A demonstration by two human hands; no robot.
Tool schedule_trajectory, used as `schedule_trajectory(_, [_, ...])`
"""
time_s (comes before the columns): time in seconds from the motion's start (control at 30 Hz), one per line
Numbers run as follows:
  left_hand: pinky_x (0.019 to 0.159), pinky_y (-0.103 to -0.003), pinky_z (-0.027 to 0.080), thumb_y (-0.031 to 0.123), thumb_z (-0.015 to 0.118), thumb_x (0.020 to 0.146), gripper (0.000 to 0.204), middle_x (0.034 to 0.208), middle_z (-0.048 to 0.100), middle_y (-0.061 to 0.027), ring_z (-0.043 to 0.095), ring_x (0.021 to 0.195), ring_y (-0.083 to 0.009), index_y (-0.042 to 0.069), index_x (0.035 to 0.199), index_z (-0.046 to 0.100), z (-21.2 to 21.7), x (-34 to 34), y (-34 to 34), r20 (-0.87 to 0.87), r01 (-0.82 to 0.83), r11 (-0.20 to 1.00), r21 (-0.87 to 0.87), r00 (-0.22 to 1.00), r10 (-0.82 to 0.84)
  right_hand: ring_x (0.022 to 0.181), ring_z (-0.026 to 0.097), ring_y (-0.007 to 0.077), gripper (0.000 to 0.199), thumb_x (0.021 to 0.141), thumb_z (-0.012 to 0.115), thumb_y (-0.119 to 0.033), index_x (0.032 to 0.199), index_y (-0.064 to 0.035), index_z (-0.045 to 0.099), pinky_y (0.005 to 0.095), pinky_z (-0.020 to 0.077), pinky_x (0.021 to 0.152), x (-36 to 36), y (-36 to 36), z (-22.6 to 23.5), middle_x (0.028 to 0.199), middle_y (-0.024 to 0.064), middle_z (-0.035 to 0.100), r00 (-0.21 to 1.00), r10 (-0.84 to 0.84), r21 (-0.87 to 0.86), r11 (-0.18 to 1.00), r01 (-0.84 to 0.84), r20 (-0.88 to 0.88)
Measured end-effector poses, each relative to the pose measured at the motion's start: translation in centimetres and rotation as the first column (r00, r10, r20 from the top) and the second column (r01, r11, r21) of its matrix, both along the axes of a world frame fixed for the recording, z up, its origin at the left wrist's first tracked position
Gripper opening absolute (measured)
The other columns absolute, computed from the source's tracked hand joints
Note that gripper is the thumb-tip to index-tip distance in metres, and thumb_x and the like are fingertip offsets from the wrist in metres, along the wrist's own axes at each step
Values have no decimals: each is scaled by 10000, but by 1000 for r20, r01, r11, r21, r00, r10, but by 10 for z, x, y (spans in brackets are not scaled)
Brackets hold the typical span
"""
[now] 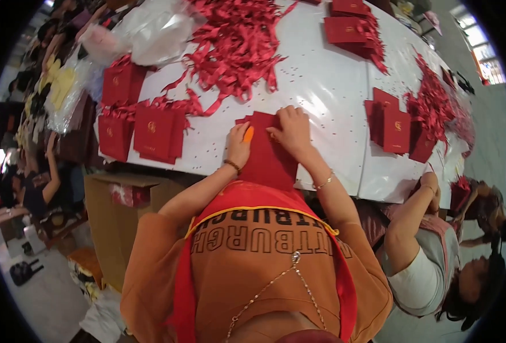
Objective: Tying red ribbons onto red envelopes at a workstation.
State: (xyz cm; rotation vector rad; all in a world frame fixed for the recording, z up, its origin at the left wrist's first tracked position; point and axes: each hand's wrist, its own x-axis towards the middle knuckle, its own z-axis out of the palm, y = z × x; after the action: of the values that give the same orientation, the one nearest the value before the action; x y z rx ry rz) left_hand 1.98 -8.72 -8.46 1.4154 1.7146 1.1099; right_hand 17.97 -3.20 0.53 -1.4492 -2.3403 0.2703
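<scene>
I am looking down over the white table and working across it from the nine o'clock side. Out at ten o'clock, stacks of red folded cards are sitting in neat piles near the table edge, probably so they are staying sorted and within arm's reach. A brown cardboard box is standing on the floor below them at about eight o'clock. Toward eleven o'clock a clear plastic bag is lying beside a loose heap of red ribbons, spread out rather than bundled, which seems to be keeping single strands easy to pick.

At the centre, my left hand is pressing down on the left edge of a red sheet, with a small orange tool pinched between its fingers; the hand is clenched around that tool. The sheet is lying flat at the near edge of the table, hanging slightly over it. My right hand is resting just beside it at one o'clock, fingers curled on the sheet's upper edge, apparently pinning it; I cannot tell whether it is actually gripping.

Further to three o'clock, more red cards are lying with ribbons, and another person's arm is reaching to the table.
</scene>
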Motion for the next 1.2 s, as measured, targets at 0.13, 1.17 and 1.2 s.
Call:
schedule_trajectory(0.13, [831,-328,399,274,511,862,367,998,542,-165,510,956,-290,8,1114,526,8,-3,4,197,-68,985,-158,975,99,619,568,251,277,674,707,-205,771,-22,523,349,432,578,7,22,28,662,105,582,977,20,-225,972,-68,-211])
schedule_trajectory(1.17, [625,-440,453,180,570,753,240,771,611,-149,585,734,-339,103,977,535,51,-107,-25,-675,222,847,-483,522,-522,525,569,286,339,795,577,-403,734,-70,558,377,435,475,-17,-6,-36,587,96,593,987,56,-206,975,-86,-148])
schedule_trajectory(1.2, [626,-436,448,170,555,765,231,825,611,-148,580,792,-319,97,983,525,56,-111,-28,-720,224,853,-471,462,-519,529,572,284,338,795,578,-401,734,-69,557,377,436,477,-17,-6,-36,592,97,596,988,52,-207,975,-82,-147])
